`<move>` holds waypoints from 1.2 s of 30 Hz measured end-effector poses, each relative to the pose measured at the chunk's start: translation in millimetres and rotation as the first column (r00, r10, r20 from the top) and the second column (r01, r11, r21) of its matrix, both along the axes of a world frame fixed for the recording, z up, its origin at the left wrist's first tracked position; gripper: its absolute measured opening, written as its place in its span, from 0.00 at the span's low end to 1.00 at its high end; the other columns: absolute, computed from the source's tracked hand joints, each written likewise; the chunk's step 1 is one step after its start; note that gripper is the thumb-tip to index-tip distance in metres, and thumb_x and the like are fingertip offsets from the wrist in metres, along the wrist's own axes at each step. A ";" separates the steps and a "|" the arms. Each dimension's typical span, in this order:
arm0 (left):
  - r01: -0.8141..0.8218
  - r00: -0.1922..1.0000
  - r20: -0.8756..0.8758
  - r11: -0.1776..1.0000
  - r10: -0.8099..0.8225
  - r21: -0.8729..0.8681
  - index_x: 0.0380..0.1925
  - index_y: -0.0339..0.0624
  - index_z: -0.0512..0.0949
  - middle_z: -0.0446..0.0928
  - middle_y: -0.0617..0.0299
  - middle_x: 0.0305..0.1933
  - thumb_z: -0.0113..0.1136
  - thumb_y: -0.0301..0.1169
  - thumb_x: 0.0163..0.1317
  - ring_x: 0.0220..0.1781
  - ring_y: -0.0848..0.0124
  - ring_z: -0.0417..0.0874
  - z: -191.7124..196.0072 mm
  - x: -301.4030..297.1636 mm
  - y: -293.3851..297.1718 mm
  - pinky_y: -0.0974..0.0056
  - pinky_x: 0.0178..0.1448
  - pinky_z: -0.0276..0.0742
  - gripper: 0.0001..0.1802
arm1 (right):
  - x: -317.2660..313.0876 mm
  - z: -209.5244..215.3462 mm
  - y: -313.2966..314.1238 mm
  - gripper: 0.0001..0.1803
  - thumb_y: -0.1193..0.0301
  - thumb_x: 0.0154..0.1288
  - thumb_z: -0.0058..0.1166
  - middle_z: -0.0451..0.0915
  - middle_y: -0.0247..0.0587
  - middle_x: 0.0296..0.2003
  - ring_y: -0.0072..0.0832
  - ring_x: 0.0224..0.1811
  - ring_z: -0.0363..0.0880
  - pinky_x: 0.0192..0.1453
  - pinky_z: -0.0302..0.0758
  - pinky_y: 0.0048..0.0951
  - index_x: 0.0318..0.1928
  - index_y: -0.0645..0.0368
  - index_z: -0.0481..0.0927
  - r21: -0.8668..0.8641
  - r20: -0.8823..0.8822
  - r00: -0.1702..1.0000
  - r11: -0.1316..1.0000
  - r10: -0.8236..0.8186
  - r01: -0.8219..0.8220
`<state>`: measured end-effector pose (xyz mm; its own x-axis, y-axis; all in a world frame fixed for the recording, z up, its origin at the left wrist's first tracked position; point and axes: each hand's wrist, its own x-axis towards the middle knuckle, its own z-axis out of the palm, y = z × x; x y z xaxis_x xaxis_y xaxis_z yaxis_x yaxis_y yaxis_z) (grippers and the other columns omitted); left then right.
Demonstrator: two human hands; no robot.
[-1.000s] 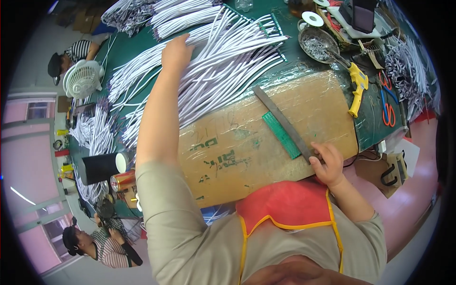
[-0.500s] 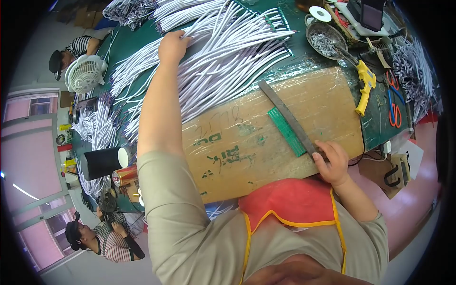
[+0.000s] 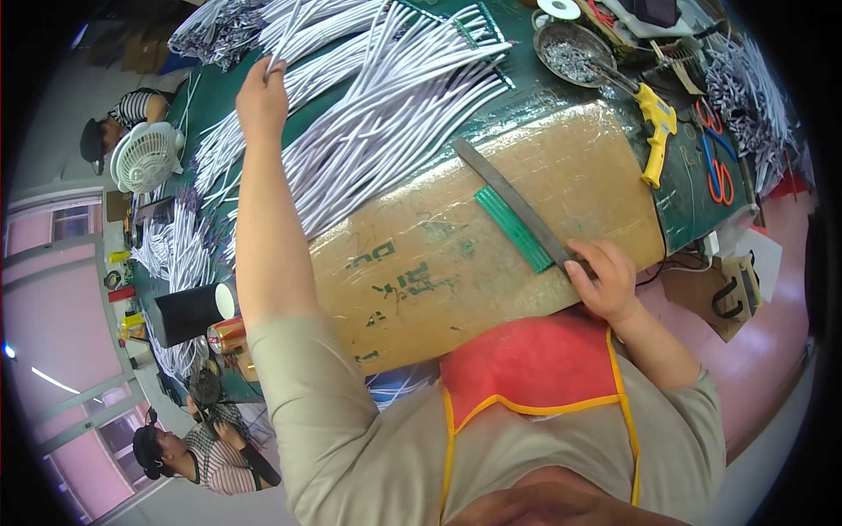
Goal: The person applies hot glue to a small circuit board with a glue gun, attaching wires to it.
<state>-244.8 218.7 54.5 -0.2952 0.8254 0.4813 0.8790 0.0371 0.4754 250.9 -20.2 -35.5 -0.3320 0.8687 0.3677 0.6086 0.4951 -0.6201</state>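
Note:
My left hand [image 3: 263, 103] is closed in a pinch on a white cable [image 3: 294, 31] at the left end of a pile of white cables [image 3: 368, 123]. The cable rises from my fingertips past the upper edge. Green circuit-board strips [image 3: 502, 61] line the pile's right end. My right hand [image 3: 607, 279] holds the near end of a flat grey metal bar [image 3: 509, 200] between thumb and fingers. Beside the bar, a green circuit-board panel [image 3: 513, 230] lies on the tape-covered cardboard [image 3: 421, 272].
A yellow soldering gun [image 3: 656, 131] lies at the right, its tip by a metal pan [image 3: 570, 57] of scraps. Orange-handled scissors [image 3: 719, 175] sit farther right. More cable bundles [image 3: 754, 114] stand beyond. A fan [image 3: 147, 159] and two people are at the left.
My left hand has moved left along the cables, and a cable now rises from its fingers. My right hand stays at the bar's end. The whole view has shifted slightly.

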 end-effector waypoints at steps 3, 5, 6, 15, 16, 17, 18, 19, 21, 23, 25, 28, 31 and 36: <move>0.037 0.973 -0.228 0.999 -0.033 0.014 0.54 0.44 0.84 0.86 0.47 0.47 0.59 0.39 0.70 0.51 0.47 0.86 18.8 20.0 -39.1 0.53 0.55 0.80 0.17 | -1.3 0.6 0.1 0.15 0.67 0.60 0.69 0.82 0.45 0.35 0.44 0.34 0.82 0.37 0.77 0.38 0.47 0.56 0.87 0.018 -0.004 1.000 1.000 0.001 -0.001; 0.030 0.954 -0.298 1.000 -0.027 0.003 0.54 0.44 0.83 0.86 0.47 0.48 0.58 0.36 0.70 0.51 0.47 0.86 17.0 34.1 -64.7 0.52 0.55 0.80 0.16 | -0.9 0.3 0.3 0.15 0.67 0.60 0.69 0.82 0.45 0.35 0.43 0.34 0.82 0.37 0.77 0.38 0.47 0.56 0.87 -0.001 0.013 1.000 1.000 -0.004 0.004; 0.004 0.925 -0.380 1.000 -0.001 0.009 0.54 0.44 0.83 0.86 0.47 0.48 0.57 0.33 0.69 0.51 0.47 0.85 22.6 41.2 -81.8 0.51 0.55 0.80 0.16 | -1.8 1.7 1.4 0.15 0.66 0.60 0.69 0.82 0.45 0.35 0.43 0.35 0.82 0.38 0.78 0.38 0.47 0.56 0.87 -0.006 0.015 1.000 1.000 0.010 -0.010; 0.082 0.991 -0.059 0.891 -0.121 -0.446 0.49 0.40 0.80 0.84 0.41 0.39 0.63 0.33 0.64 0.43 0.40 0.84 -13.1 154.9 -158.4 0.43 0.48 0.78 0.15 | -1.4 2.1 1.3 0.15 0.66 0.61 0.69 0.81 0.45 0.35 0.43 0.35 0.82 0.38 0.78 0.38 0.47 0.56 0.86 0.022 0.003 1.000 1.000 0.002 -0.002; 0.116 0.988 -0.025 0.844 -0.152 -0.524 0.51 0.41 0.81 0.84 0.41 0.43 0.65 0.37 0.65 0.46 0.41 0.84 -23.6 151.7 -159.3 0.45 0.52 0.78 0.18 | -1.9 1.7 2.1 0.15 0.66 0.61 0.69 0.81 0.45 0.35 0.43 0.35 0.82 0.38 0.78 0.38 0.47 0.56 0.86 0.025 0.001 1.000 1.000 0.004 -0.004; 0.151 0.984 0.011 0.789 -0.180 -0.596 0.54 0.43 0.81 0.84 0.41 0.46 0.66 0.41 0.65 0.49 0.43 0.85 -35.8 147.8 -160.6 0.48 0.55 0.78 0.21 | -2.8 0.7 2.7 0.15 0.66 0.61 0.69 0.82 0.45 0.35 0.43 0.35 0.82 0.38 0.78 0.38 0.47 0.56 0.86 0.034 -0.006 1.000 0.999 0.010 -0.010; 0.159 0.982 0.014 0.787 -0.187 -0.596 0.54 0.43 0.81 0.84 0.41 0.46 0.66 0.41 0.65 0.49 0.43 0.85 -42.1 148.5 -162.9 0.48 0.55 0.78 0.21 | -2.4 -0.2 1.9 0.14 0.66 0.61 0.69 0.82 0.44 0.35 0.43 0.35 0.82 0.38 0.78 0.38 0.47 0.56 0.86 0.038 -0.008 1.000 0.999 0.008 -0.008; 0.182 0.975 -0.005 0.816 -0.221 -0.549 0.54 0.41 0.82 0.84 0.41 0.47 0.67 0.40 0.64 0.51 0.43 0.84 -46.8 149.3 -166.4 0.49 0.56 0.78 0.21 | -2.2 -0.6 1.6 0.14 0.66 0.61 0.69 0.82 0.44 0.35 0.43 0.35 0.82 0.38 0.78 0.38 0.47 0.56 0.86 0.037 -0.006 1.000 0.999 0.001 -0.001; 0.209 0.967 -0.025 0.840 -0.255 -0.501 0.53 0.39 0.82 0.84 0.42 0.49 0.68 0.39 0.63 0.52 0.44 0.84 -50.1 151.7 -167.6 0.49 0.57 0.78 0.22 | -2.3 -1.2 1.7 0.14 0.66 0.61 0.69 0.82 0.44 0.35 0.42 0.34 0.82 0.37 0.78 0.38 0.47 0.56 0.86 0.028 -0.026 1.000 1.000 0.000 0.001; 0.256 0.951 -0.042 0.857 -0.306 -0.446 0.52 0.37 0.83 0.83 0.42 0.50 0.68 0.39 0.63 0.54 0.45 0.83 -49.9 155.7 -167.0 0.50 0.59 0.78 0.22 | -0.9 -1.6 1.6 0.14 0.66 0.62 0.69 0.82 0.43 0.35 0.42 0.34 0.82 0.37 0.78 0.38 0.46 0.56 0.86 0.026 -0.023 1.000 1.000 0.001 0.000; 0.273 0.940 -0.066 0.857 -0.334 -0.437 0.52 0.37 0.83 0.83 0.43 0.50 0.68 0.39 0.63 0.54 0.45 0.83 -50.5 163.6 -162.2 0.50 0.59 0.78 0.21 | -2.3 -0.3 2.3 0.14 0.66 0.62 0.68 0.82 0.43 0.35 0.42 0.34 0.82 0.36 0.78 0.38 0.46 0.56 0.86 0.028 -0.026 1.000 0.999 0.015 -0.015; 0.263 0.939 -0.092 0.863 -0.332 -0.431 0.51 0.38 0.83 0.83 0.44 0.49 0.65 0.36 0.64 0.52 0.46 0.83 -53.3 166.7 -150.4 0.48 0.58 0.78 0.18 | -2.4 1.8 2.2 0.14 0.66 0.62 0.68 0.82 0.43 0.35 0.42 0.34 0.82 0.36 0.78 0.38 0.46 0.56 0.86 0.019 -0.026 0.999 1.000 0.018 -0.018; 0.204 0.971 -0.048 0.912 -0.236 -0.357 0.50 0.38 0.83 0.84 0.45 0.47 0.61 0.31 0.64 0.51 0.46 0.84 -49.6 165.1 -142.6 0.48 0.57 0.79 0.15 | -2.1 1.9 2.3 0.13 0.66 0.62 0.68 0.82 0.43 0.35 0.42 0.34 0.82 0.36 0.78 0.38 0.46 0.55 0.86 0.017 -0.022 1.000 1.000 0.004 -0.004; 0.290 0.952 0.167 0.929 -0.256 -0.232 0.51 0.38 0.83 0.83 0.46 0.48 0.63 0.28 0.61 0.52 0.48 0.84 -42.2 182.8 -156.5 0.51 0.58 0.79 0.17 | -1.0 1.5 1.8 0.13 0.67 0.62 0.67 0.82 0.43 0.35 0.42 0.34 0.82 0.37 0.78 0.38 0.46 0.56 0.86 -0.008 -0.035 0.999 1.000 0.005 -0.006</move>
<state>-62.0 62.2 12.3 -0.0876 0.9714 0.2208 0.8021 -0.0627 0.5939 249.8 -18.4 -34.0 -0.3240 0.8700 0.3716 0.5839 0.4930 -0.6450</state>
